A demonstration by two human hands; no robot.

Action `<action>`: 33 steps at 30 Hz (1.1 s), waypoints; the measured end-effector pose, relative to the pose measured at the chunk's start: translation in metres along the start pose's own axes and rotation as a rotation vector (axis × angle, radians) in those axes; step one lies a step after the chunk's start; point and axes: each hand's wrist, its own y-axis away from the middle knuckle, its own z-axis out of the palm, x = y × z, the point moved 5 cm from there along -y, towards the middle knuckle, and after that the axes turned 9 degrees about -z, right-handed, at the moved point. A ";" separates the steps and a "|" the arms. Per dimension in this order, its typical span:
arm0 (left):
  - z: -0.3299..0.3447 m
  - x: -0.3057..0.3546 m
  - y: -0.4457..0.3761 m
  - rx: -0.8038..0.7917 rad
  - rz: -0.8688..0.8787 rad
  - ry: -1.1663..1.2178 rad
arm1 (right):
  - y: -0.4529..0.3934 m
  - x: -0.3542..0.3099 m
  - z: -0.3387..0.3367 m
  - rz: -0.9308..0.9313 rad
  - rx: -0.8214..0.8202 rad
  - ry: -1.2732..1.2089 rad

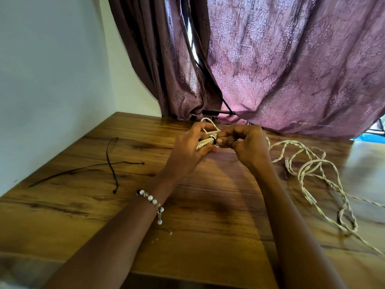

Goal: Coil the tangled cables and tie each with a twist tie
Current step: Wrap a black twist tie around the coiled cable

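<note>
Her right-hand fingertips (221,140) pinch the thin black twist tie (214,141) round the cream coiled cable bundle (205,141), which her left hand (188,146) grips. If that pinch slackens, I reckon the coil springs loose. Right of the bundle, the tangled cream twisted cable (308,170) could snag it.

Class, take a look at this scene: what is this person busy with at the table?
The person is bundling a cream cable. The left hand grips the coiled bundle while the right hand pinches a black twist tie wrapped round it. More cream cable lies loose and tangled on the wooden table to the right. Two spare black ties lie crossed on the left.
</note>
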 end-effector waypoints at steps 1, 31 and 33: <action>0.000 0.000 0.000 0.003 0.000 0.007 | 0.000 0.000 0.000 -0.006 0.004 0.004; -0.005 -0.013 -0.003 0.083 -0.124 0.089 | -0.002 -0.001 0.010 -0.297 -0.045 0.148; -0.004 -0.013 -0.003 0.075 -0.137 0.111 | -0.001 -0.002 0.009 -0.335 -0.007 0.195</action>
